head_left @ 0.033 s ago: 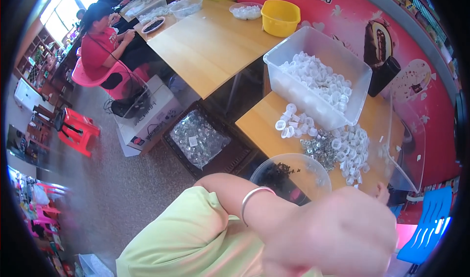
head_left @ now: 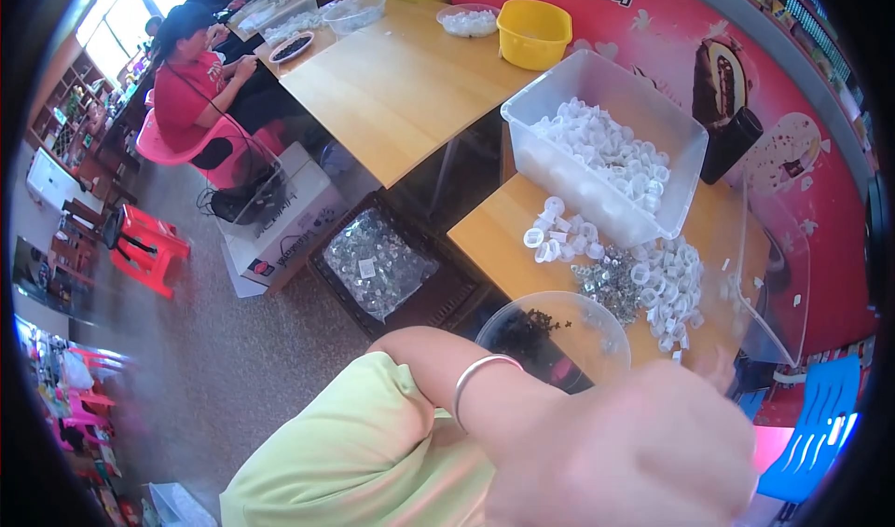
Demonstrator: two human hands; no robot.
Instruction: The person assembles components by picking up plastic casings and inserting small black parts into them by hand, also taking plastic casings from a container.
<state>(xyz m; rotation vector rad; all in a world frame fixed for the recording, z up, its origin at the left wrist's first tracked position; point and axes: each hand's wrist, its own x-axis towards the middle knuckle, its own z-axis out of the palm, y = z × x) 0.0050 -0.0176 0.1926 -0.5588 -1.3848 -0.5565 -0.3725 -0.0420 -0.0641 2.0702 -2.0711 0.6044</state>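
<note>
Head view, hands: one hand (head_left: 634, 452) fills 5 o'clock, blurred, raised close to the lens, silver bangle (head_left: 480, 378) on its wrist, pale green sleeve (head_left: 354, 452) behind. Left or right — cannot tell; fingers look curled, but whether it grips anything is hidden. The other hand is not seen.
Head view, nearest things: clear round bowl (head_left: 559, 336) of small dark parts just above the wrist; beyond it, at 3 o'clock, loose white plastic caps (head_left: 667, 280) and a heap of small metal bits (head_left: 611, 285) on the tabletop (head_left: 499, 229).
Head view, stock: clear bin (head_left: 606, 145) of white caps at 1 o'clock; yellow tub (head_left: 533, 31) at 12.
Head view, surroundings: person in red (head_left: 191, 89) seated at 10 o'clock.
Judgement: for clean pick-up, lower the hand and approach the bowl from above — avoid sweeping caps off the edge.
</note>
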